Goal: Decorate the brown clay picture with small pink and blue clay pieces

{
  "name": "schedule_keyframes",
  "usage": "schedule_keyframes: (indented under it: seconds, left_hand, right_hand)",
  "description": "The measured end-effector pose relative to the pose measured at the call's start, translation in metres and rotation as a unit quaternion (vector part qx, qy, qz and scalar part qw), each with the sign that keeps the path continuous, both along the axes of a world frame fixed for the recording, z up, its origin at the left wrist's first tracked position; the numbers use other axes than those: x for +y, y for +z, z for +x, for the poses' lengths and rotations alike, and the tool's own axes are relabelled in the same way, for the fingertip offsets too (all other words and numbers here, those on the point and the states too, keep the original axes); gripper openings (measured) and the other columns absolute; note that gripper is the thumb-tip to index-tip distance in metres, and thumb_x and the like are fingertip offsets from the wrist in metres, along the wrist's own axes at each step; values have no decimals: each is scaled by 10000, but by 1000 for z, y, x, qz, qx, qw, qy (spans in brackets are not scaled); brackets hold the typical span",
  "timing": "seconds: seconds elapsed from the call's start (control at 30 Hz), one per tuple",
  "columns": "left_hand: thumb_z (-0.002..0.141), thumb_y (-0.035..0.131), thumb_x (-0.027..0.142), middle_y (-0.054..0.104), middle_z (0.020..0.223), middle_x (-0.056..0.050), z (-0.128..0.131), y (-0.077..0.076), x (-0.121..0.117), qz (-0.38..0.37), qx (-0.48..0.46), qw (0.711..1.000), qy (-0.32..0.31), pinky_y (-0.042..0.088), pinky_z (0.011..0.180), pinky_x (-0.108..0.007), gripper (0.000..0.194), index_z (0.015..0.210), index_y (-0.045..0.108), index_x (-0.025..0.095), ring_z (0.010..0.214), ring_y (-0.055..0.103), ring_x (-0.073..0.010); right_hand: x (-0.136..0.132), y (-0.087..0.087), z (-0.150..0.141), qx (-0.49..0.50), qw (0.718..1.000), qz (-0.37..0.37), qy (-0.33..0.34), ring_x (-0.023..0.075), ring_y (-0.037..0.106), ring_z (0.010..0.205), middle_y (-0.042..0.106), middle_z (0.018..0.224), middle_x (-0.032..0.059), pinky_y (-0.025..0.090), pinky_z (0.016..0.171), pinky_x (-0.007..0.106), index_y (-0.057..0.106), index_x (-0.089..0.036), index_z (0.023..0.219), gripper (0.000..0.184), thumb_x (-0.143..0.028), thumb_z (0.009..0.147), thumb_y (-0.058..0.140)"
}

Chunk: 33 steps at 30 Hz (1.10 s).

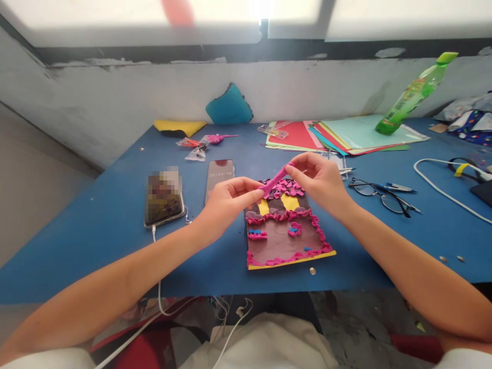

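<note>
A strip of pink modelling clay (275,179) is stretched slantwise between my two hands. My left hand (232,202) pinches its lower left end, and my right hand (317,179) pinches the upper right end. Just below them on the table lies a clay picture (284,238) on a brown and yellow sheet. Pink ruffled clay runs along its edges, with yellow patches, small blue bits and dense pink and purple pieces towards the top. Part of its upper area is hidden behind my hands.
On the blue table (96,230), a phone with a timer (220,171) and a charging phone (164,200) lie left. Eyeglasses (380,195) and pens (400,187) are right. Behind are coloured papers (292,134), a leaning green bottle (415,97) and bagged clay (198,148).
</note>
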State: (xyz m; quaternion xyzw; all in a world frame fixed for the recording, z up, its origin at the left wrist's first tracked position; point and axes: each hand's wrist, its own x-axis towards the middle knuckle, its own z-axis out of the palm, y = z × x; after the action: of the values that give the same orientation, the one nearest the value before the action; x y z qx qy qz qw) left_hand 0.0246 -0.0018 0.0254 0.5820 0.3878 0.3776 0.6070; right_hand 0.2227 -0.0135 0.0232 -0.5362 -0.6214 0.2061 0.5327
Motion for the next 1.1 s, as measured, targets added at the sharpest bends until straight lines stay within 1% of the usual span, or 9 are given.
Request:
schedule_keyframes:
  seconds: [0.07, 0.1, 0.27, 0.37, 0.47, 0.6, 0.77, 0.97, 1.1]
  left_hand:
    - [706, 736, 291, 709, 774, -23, 0, -2, 1, -4, 0, 1000, 1, 457, 650, -231, 218, 884, 742, 164, 689, 578, -113]
    - [721, 722, 286, 717, 795, -28, 0, -2, 1, -11, -5, 1000, 1, 463, 666, -236, 235, 922, 744, 167, 697, 580, -114]
    - [732, 717, 315, 732, 857, -40, 1, -1, -1, -38, -46, 998, -29, 484, 701, -256, 278, 966, 753, 170, 674, 576, -107]
    - [718, 737, 350, 731, 860, -43, 2, 0, -4, -22, -32, 999, -36, 494, 706, -275, 317, 977, 749, 166, 686, 593, -123]
    - [681, 769, 377, 729, 872, -46, 2, -1, -5, 0, -8, 1000, -27, 505, 716, -284, 387, 999, 727, 160, 759, 631, -161]
    - [622, 808, 395, 703, 834, -36, 3, -2, -6, 10, 3, 1000, -12, 514, 702, -265, 384, 891, 690, 147, 776, 637, -161]
    - [602, 824, 390, 676, 781, -17, 4, -1, -9, 0, -6, 1000, 4, 511, 689, -250, 382, 841, 661, 140, 727, 621, -132]
    - [617, 816, 344, 695, 790, -28, 3, 0, -7, 10, -8, 1000, 28, 519, 716, -259, 341, 838, 650, 145, 777, 644, -153]
    - [626, 807, 374, 702, 808, -30, 3, 3, -9, 18, 3, 999, 35, 523, 735, -265, 327, 819, 665, 152, 800, 650, -164]
  right_hand:
    - [-2, 1, 0, -40, 997, 50, -38, 106, 568, 605, 618, 697, -3, 472, 542, 239, 602, -175, 745, 109, -265, 780, 651]
    - [-4, 2, -2, -55, 995, 73, -39, 108, 574, 627, 619, 719, 1, 480, 557, 241, 601, -177, 755, 94, -254, 790, 642]
    - [-14, 0, -12, -120, 984, 116, 67, 139, 603, 783, 627, 861, 35, 506, 627, 252, 604, -190, 823, 51, -237, 830, 620]
    - [-16, -6, -18, -146, 980, 110, 84, 147, 613, 791, 640, 890, 46, 515, 660, 269, 612, -190, 914, 96, -259, 847, 618]
    - [-17, -12, -20, -144, 982, 70, 103, 148, 639, 771, 670, 894, 49, 524, 652, 265, 609, -183, 997, 158, -277, 871, 592]
    - [-19, -13, -23, -135, 981, 42, 132, 154, 677, 786, 712, 887, 39, 530, 692, 264, 602, -189, 978, 120, -258, 893, 552]
    - [-22, -11, -22, -198, 969, 72, 129, 152, 666, 754, 705, 854, 38, 493, 656, 257, 557, -186, 946, 102, -263, 932, 491]
    - [-18, -13, -16, -356, 916, 164, 86, 182, 617, 695, 677, 786, 62, 412, 645, 308, 529, -167, 927, 196, -300, 978, 394]
    - [-15, -11, -12, -372, 910, 169, 70, 170, 585, 644, 659, 744, 47, 385, 630, 301, 517, -188, 892, 178, -301, 973, 405]
